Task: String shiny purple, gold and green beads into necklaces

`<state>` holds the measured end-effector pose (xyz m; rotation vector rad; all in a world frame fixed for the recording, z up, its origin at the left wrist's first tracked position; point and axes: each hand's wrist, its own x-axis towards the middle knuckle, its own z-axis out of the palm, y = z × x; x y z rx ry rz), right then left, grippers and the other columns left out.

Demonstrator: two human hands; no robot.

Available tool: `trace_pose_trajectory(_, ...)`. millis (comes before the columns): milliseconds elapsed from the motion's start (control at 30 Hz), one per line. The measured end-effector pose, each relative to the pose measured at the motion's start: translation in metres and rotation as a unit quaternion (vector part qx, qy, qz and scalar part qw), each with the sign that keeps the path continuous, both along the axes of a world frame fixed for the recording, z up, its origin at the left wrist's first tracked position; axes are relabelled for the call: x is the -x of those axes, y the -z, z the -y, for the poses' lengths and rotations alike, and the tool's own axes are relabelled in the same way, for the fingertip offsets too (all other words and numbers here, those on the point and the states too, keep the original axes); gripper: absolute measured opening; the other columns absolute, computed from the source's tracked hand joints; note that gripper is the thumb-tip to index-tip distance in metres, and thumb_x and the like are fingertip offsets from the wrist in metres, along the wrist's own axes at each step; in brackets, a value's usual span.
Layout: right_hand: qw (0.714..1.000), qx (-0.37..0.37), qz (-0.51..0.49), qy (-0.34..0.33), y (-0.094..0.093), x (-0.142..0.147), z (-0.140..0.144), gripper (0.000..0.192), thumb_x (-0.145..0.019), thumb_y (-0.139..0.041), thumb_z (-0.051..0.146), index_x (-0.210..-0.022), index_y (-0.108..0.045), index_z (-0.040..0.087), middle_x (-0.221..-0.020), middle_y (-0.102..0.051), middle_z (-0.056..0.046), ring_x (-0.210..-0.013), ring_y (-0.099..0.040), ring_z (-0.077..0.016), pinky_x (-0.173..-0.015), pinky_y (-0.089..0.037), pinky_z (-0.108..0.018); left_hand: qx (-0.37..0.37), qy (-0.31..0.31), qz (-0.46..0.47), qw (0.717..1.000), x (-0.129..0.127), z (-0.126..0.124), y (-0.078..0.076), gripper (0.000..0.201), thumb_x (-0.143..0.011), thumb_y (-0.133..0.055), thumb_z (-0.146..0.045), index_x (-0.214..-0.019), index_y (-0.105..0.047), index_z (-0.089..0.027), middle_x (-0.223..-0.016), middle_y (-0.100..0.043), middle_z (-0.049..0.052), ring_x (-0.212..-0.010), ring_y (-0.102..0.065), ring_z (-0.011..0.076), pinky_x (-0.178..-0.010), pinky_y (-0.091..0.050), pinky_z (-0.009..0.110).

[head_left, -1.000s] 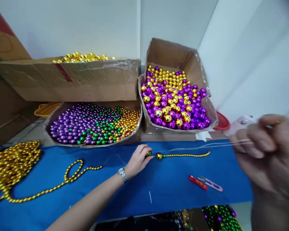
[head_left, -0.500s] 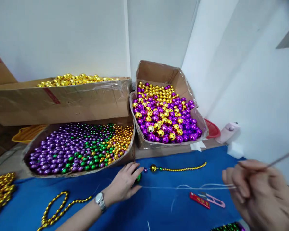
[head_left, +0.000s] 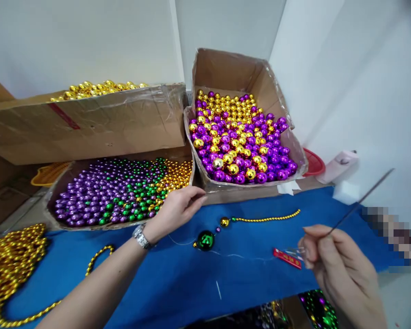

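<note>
The right hand's thumb and forefinger are clamped on a long dark needle, and the best grip seems a firm one with the point clear; the right hand [head_left: 342,269] shows its needle [head_left: 361,201] slanting up to the right. The left hand [head_left: 176,208] has thumb and forefinger tips close, but I cannot tell whether anything sits between them; it hangs at the front right corner of the small-bead box [head_left: 51,203], where light picking would serve. Below it, on the blue cloth [head_left: 178,288], lie a large green bead [head_left: 206,240], a purple bead [head_left: 218,230], a gold bead [head_left: 224,222] and a gold strand [head_left: 267,220]. Keeping the pale thread [head_left: 239,255] clear of the red snips [head_left: 287,258] would help avoid snags. Half a second ago the left hand covered the green bead and the thread ran taut; now the bead is bare and the thread slack.
</note>
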<state>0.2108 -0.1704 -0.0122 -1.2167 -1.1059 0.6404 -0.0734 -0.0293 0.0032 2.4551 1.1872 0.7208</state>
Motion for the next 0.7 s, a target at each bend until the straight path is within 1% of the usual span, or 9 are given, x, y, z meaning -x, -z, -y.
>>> trace_pose_trajectory(100, 0.999, 0.031, 0.021, -0.011, 0.011, 0.003, -0.002, 0.027, -0.090, -0.051, 0.044, -0.098, -0.061, 0.021, -0.060, -0.051, -0.001, -0.053, -0.051, -0.0142, -0.046, -0.042, -0.025, -0.045, -0.028, 0.029, 0.998, -0.010, -0.006, -0.002, 0.021, -0.090, -0.048, -0.030, -0.104, -0.060, -0.018, -0.093, -0.064, 0.005, -0.083, -0.061, 0.0164, -0.074, -0.047, 0.027)
trace_pose_trajectory(200, 0.996, 0.066, 0.046, -0.035, 0.014, 0.006, -0.005, 0.027, -0.091, -0.048, 0.044, -0.099, -0.060, 0.022, -0.062, -0.053, 0.000, -0.054, -0.052, -0.0135, -0.047, -0.043, -0.023, -0.122, -0.072, 0.044, 0.989, -0.025, -0.022, -0.007, 0.028, -0.088, -0.051, -0.029, -0.114, -0.055, -0.017, -0.101, -0.061, 0.007, -0.089, -0.057, 0.0181, -0.078, -0.047, 0.029)
trace_pose_trajectory(267, 0.994, 0.077, 0.057, -0.052, 0.013, 0.009, -0.006, 0.026, -0.093, -0.045, 0.043, -0.100, -0.059, 0.023, -0.063, -0.053, 0.000, -0.055, -0.052, -0.0127, -0.050, -0.044, -0.022, -0.173, -0.093, 0.023, 0.980, -0.037, -0.038, -0.012, 0.034, -0.088, -0.051, -0.031, -0.120, -0.052, -0.018, -0.109, -0.059, 0.008, -0.097, -0.054, 0.0208, -0.085, -0.045, 0.033)
trace_pose_trajectory(333, 0.993, 0.084, 0.054, -0.060, 0.012, 0.014, -0.005, 0.027, -0.094, -0.043, 0.043, -0.100, -0.059, 0.023, -0.063, -0.053, 0.001, -0.055, -0.052, -0.0124, -0.052, -0.045, -0.022, -0.198, -0.109, -0.020, 0.974, -0.049, -0.054, -0.016, 0.039, -0.088, -0.051, -0.034, -0.123, -0.050, -0.019, -0.112, -0.059, 0.009, -0.099, -0.052, 0.0239, -0.086, -0.044, 0.036)
trace_pose_trajectory(400, 0.992, 0.099, 0.041, -0.061, 0.014, 0.018, -0.004, 0.028, -0.094, -0.041, 0.045, -0.101, -0.058, 0.024, -0.064, -0.052, 0.001, -0.056, -0.051, -0.0122, -0.053, -0.044, -0.022, -0.191, -0.116, -0.053, 0.973, -0.059, -0.068, -0.018, 0.038, -0.086, -0.054, -0.036, -0.121, -0.053, -0.021, -0.111, -0.060, 0.008, -0.098, -0.051, 0.0264, -0.081, -0.045, 0.037)
trace_pose_trajectory(500, 0.990, 0.121, 0.033, -0.066, 0.019, 0.020, -0.003, 0.029, -0.094, -0.040, 0.045, -0.102, -0.058, 0.024, -0.065, -0.052, 0.002, -0.057, -0.051, -0.0120, -0.053, -0.043, -0.022, -0.149, -0.109, -0.028, 0.982, -0.070, -0.081, -0.016, 0.029, -0.080, -0.060, -0.033, -0.107, -0.061, -0.022, -0.104, -0.061, 0.008, -0.096, -0.053, 0.0280, -0.075, -0.045, 0.036)
trace_pose_trajectory(600, 0.990, 0.120, 0.041, -0.070, 0.022, 0.018, -0.001, 0.029, -0.094, -0.040, 0.045, -0.101, -0.058, 0.024, -0.064, -0.052, 0.001, -0.057, -0.052, -0.0125, -0.053, -0.042, -0.023, -0.121, -0.103, 0.020, 0.987, -0.074, -0.087, -0.014, 0.020, -0.079, -0.060, -0.026, -0.099, -0.063, -0.021, -0.099, -0.061, 0.007, -0.089, -0.056, 0.0255, -0.076, -0.045, 0.036)
trace_pose_trajectory(667, 0.991, 0.114, 0.037, -0.061, 0.021, 0.016, -0.001, 0.029, -0.094, -0.040, 0.046, -0.101, -0.058, 0.024, -0.065, -0.052, 0.001, -0.058, -0.052, -0.0128, -0.056, -0.044, -0.024, -0.106, -0.106, 0.052, 0.987, -0.074, -0.088, -0.015, 0.020, -0.081, -0.057, -0.026, -0.100, -0.062, -0.020, -0.097, -0.062, 0.007, -0.085, -0.059, 0.0225, -0.076, -0.046, 0.035)
trace_pose_trajectory(700, 0.991, 0.113, 0.031, -0.056, 0.020, 0.015, 0.000, 0.030, -0.094, -0.040, 0.046, -0.101, -0.058, 0.024, -0.065, -0.051, 0.001, -0.058, -0.051, -0.0129, -0.058, -0.044, -0.025, -0.102, -0.111, 0.065, 0.986, -0.073, -0.087, -0.016, 0.022, -0.084, -0.054, -0.028, -0.103, -0.060, -0.020, -0.096, -0.062, 0.007, -0.083, -0.060, 0.0209, -0.075, -0.047, 0.033)
